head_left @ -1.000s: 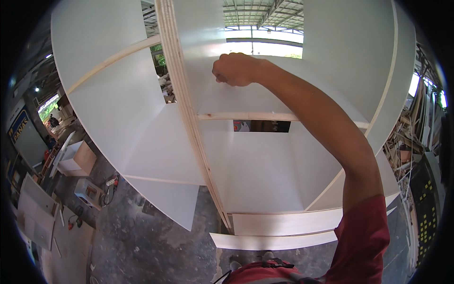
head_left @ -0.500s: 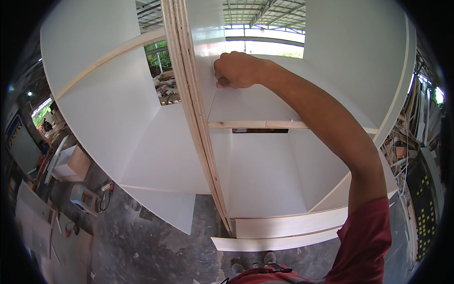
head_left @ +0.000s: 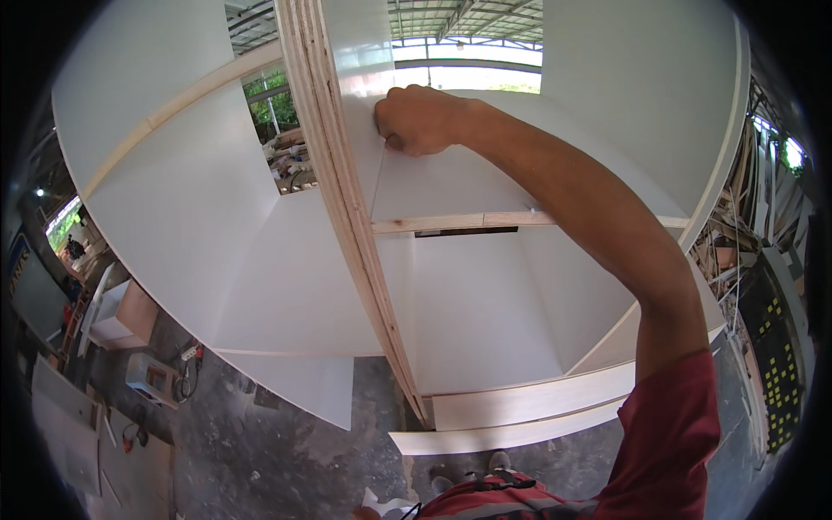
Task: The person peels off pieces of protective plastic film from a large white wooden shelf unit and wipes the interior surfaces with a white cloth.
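From where I stand, the person's bare right hand (head_left: 420, 120) is up inside the upper right bay of a big white-faced plywood cabinet, the arm arching over from the right in a dark red sleeve (head_left: 667, 433). The knuckles point left, straight at the glossy white inner face (head_left: 359, 104) of the tall upright divider, whose raw, layered plywood edge (head_left: 338, 191) faces the person. The fingers are curled in towards the palm; whether they pinch something small, I can't tell. Nor can I tell whether they touch that face or stop just beside it.

The divider lies immediately left of the fist, its long edge running from the top of the view down towards the person's feet, slanting a little rightward. The forearm comes at it crosswise. Below the fist spreads a white shelf board (head_left: 468, 184) with a pale wood front strip (head_left: 442, 223), which meets the divider at its left end.

The right hand is by far the nearer one. Of the left hand (head_left: 366, 513), only what seems a sliver shows at the lower edge, beside something white (head_left: 387, 501); its grip is hidden.
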Action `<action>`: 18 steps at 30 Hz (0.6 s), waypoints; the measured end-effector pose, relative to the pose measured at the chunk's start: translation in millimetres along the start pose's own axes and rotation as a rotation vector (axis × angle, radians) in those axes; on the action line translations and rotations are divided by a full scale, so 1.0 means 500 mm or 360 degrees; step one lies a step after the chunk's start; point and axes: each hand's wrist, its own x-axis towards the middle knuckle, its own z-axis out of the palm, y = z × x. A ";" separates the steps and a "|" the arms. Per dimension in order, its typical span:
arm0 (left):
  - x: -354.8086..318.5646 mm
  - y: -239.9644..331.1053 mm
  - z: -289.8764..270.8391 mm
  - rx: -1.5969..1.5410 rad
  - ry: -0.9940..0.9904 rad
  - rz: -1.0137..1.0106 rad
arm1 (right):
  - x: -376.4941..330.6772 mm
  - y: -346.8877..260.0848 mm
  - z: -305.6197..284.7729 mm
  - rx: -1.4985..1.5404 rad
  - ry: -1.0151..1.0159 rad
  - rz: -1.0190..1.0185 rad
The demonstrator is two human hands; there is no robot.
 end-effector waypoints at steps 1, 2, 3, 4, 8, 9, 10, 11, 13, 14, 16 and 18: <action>0.005 0.004 0.003 -0.0009 -0.0002 -0.0001 | -0.006 0.007 -0.008 0.0110 -0.0096 0.0037; 0.012 0.006 0.008 -0.0022 0.0002 -0.0006 | -0.008 0.008 -0.027 0.0223 -0.0187 0.0067; 0.019 0.009 0.014 -0.0035 0.0005 -0.0010 | -0.010 0.009 -0.039 0.0334 -0.0278 0.0099; 0.027 0.014 0.021 -0.0048 0.0006 -0.0012 | -0.009 0.006 -0.040 0.0300 -0.0226 0.0081; 0.046 0.015 0.049 -0.0087 0.0007 -0.0041 | -0.003 -0.016 -0.044 0.0208 -0.0235 0.0074; 0.050 0.010 0.050 -0.0092 0.0012 -0.0053 | -0.002 -0.018 -0.048 0.0200 -0.0285 0.0088; 0.053 0.006 0.051 -0.0097 0.0019 -0.0066 | 0.000 -0.019 -0.050 0.0192 -0.0249 0.0050; 0.048 0.000 0.057 -0.0101 0.0011 -0.0082 | 0.000 -0.018 -0.049 0.0180 -0.0228 0.0015; 0.037 -0.013 0.069 -0.0110 -0.0002 -0.0118 | 0.003 -0.016 -0.041 0.0135 -0.0163 -0.0037; 0.027 -0.022 0.074 -0.0111 -0.0012 -0.0137 | 0.003 -0.012 -0.034 0.0102 -0.0126 -0.0048; 0.005 -0.038 0.084 -0.0112 -0.0034 -0.0174 | 0.001 -0.012 -0.030 0.0075 -0.0148 -0.0042; 0.003 -0.054 0.075 -0.0105 -0.0030 -0.0202 | 0.004 -0.018 -0.047 0.0097 -0.0239 -0.0002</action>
